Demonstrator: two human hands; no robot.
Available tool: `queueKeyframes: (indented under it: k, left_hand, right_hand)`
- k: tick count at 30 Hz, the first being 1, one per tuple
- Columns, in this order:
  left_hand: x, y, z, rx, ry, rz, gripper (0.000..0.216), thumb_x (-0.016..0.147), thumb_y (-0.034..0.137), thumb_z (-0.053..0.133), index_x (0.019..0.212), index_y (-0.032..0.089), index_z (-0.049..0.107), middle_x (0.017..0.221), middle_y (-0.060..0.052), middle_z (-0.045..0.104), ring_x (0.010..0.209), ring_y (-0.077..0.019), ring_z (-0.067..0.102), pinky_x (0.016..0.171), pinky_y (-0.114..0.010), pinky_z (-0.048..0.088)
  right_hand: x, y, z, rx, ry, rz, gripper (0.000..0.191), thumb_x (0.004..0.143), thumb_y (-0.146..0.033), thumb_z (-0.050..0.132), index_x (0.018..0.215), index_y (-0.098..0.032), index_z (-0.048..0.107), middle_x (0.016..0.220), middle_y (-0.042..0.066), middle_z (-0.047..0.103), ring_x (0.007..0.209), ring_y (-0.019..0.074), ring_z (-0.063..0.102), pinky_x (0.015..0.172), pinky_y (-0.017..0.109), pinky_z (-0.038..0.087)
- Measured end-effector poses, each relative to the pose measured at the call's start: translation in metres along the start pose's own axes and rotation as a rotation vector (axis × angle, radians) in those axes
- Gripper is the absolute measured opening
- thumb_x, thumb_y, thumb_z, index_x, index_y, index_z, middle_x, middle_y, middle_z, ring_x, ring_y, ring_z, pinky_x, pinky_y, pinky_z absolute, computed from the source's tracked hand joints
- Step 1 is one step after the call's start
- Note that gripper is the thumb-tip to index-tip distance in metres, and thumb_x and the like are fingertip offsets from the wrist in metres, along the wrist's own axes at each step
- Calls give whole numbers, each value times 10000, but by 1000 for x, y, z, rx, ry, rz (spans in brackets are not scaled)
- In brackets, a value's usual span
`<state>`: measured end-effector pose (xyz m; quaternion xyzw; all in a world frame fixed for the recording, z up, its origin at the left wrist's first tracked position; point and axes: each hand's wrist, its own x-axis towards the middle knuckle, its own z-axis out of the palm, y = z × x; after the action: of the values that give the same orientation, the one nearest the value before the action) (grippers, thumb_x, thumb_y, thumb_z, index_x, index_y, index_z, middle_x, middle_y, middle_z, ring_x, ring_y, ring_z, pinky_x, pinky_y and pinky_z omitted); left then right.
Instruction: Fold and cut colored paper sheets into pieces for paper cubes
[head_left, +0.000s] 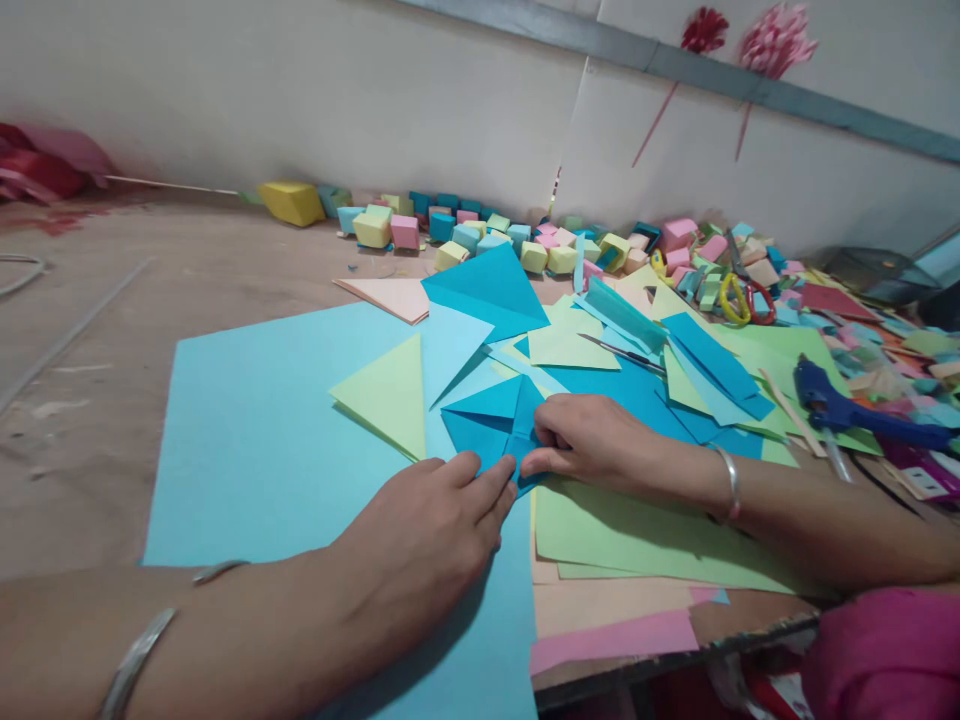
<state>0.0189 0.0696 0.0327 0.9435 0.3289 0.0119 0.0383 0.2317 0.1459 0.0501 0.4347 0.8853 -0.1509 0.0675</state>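
Observation:
A folded blue paper (484, 415) with creased flaps lies at the middle of the work area, over the large light blue sheet (262, 430). My left hand (431, 525) rests on its lower edge, fingers stretched out and pressing it down. At its right side, my right hand (581, 435) has curled fingers and a thumb closed on the paper's edge. Part of the folded paper is hidden under both hands. Just left of it is a light green paper triangle (390, 400). Behind it lies another blue folded paper (491, 290).
Many small paper cubes (375, 228) line the wall. Scissors (735, 298), a blue glue gun (862, 400) and a dark pen-like tool (622, 353) lie to the right among paper pieces. Green sheets (645, 535) sit under my right forearm, close to the table edge (675, 660).

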Motion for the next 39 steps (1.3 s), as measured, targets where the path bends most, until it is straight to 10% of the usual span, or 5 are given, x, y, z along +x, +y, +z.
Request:
queueKeyframes:
  k: [19,25,39]
  left_hand:
    - [9,6,-7,50,-11,10,304,954,416,491,1016,153,631,937,-85,629,762,-207,500,632,-338,380]
    - [22,0,-6,40,14,67,697,851,692,478,1336,192,472,983,-42,577,758,-196,466,602,-337,341]
    - [6,7,-8,68,-56,39,446,926,528,515,997,120,682,1061,-134,668,755,-202,544,628,-341,420]
  right_hand:
    - [-10,20,-24,-121,-130,-82,282,846,-418,641,696,-179,634,709,19,636,614,124,481,538,255,225]
    - [-4,25,-22,-64,-162,-118,255,829,-428,651,740,-191,686,701,16,647,622,128,498,540,250,235]
    - [-1,36,-28,55,-246,-232,256,860,-407,629,752,-176,640,730,7,625,636,115,479,549,240,269]
